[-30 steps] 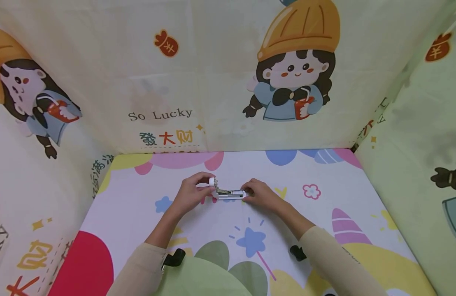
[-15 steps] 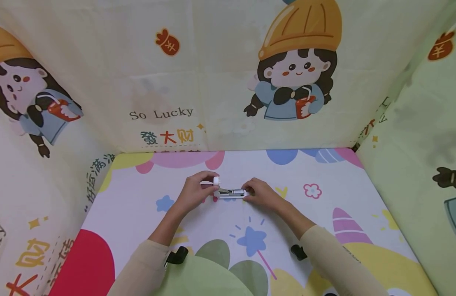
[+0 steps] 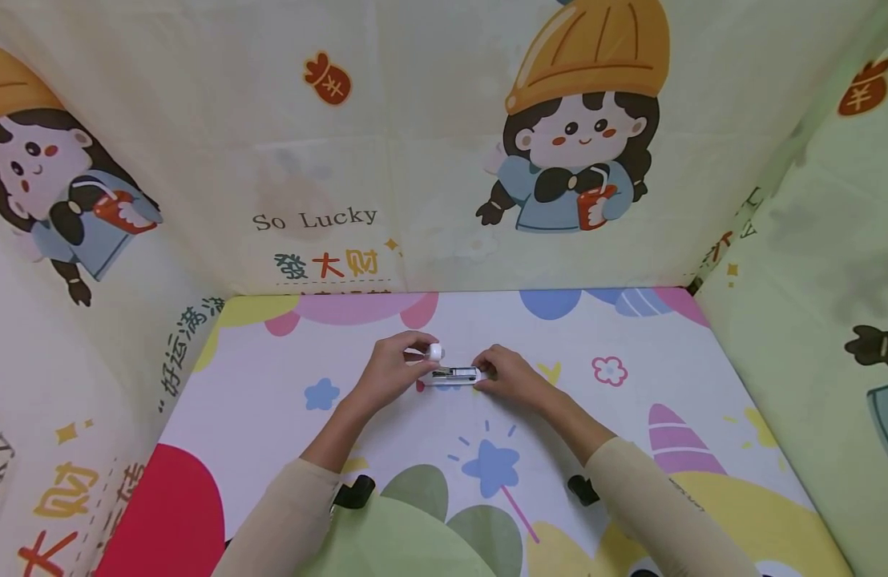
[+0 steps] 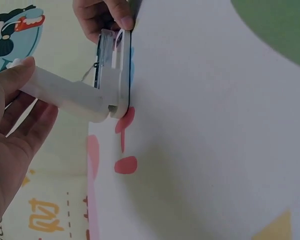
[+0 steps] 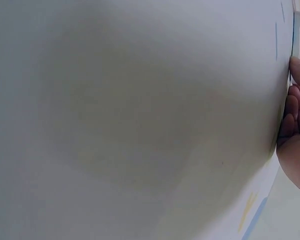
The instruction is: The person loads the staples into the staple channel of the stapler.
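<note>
A white stapler (image 3: 453, 377) lies along the middle of the table, its top cover (image 4: 70, 95) swung up from the base and the metal staple channel (image 4: 103, 57) exposed. My left hand (image 3: 392, 370) pinches the free end of that cover between thumb and fingers, at the stapler's left. At the opposite end, my right hand (image 3: 512, 375) grips the tip of the base, thumb on the near side. The right wrist view catches only part of the right hand (image 5: 294, 125), with a sliver of the stapler at the edge.
A tabletop (image 3: 559, 433) with a printed cartoon cloth spreads around both arms. Behind it rises a patterned fabric wall (image 3: 429, 160), with similar fabric at left and right. Each wrist wears a black camera mount, such as the left mount (image 3: 354, 492).
My left hand has moved right, tipping the stapler's raised cover over toward its base. My right hand keeps its hold on the base's end, almost still.
</note>
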`<action>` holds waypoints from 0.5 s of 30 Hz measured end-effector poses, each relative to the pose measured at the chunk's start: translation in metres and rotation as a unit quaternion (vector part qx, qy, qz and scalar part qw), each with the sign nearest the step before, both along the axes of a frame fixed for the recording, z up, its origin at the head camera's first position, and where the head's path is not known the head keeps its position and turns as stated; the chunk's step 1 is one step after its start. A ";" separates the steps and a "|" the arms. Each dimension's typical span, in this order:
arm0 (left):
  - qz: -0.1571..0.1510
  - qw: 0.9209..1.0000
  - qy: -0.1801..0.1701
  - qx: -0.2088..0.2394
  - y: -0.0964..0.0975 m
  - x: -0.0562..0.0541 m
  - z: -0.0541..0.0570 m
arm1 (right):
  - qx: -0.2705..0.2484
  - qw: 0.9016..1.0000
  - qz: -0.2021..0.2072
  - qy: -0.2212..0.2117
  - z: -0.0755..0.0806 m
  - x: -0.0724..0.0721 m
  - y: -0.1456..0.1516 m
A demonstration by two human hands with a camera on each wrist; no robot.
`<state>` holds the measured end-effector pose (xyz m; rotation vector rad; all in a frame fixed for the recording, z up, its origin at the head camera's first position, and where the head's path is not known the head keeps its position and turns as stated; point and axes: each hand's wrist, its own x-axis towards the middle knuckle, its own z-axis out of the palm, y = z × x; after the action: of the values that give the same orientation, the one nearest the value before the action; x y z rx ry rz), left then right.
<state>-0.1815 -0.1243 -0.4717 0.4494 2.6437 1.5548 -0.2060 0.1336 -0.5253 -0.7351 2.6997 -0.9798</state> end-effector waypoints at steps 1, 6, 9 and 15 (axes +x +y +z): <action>-0.001 1.000 0.002 0.000 0.001 0.000 0.000 | -0.002 1.000 0.001 0.002 0.000 0.000 0.000; -0.003 1.000 0.016 -0.010 0.005 -0.001 -0.001 | -0.002 1.000 0.004 0.008 0.000 0.001 0.001; -0.005 1.000 0.022 -0.017 0.008 -0.002 -0.001 | 0.001 1.000 0.007 0.014 -0.001 0.001 0.001; -0.010 0.999 0.018 -0.035 0.014 -0.003 0.000 | 0.002 1.000 0.008 0.014 -0.001 -0.001 0.001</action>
<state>-0.1849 -0.1108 -0.4720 0.5027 2.7017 1.4587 -0.2065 0.1344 -0.5261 -0.7731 2.7154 -0.9663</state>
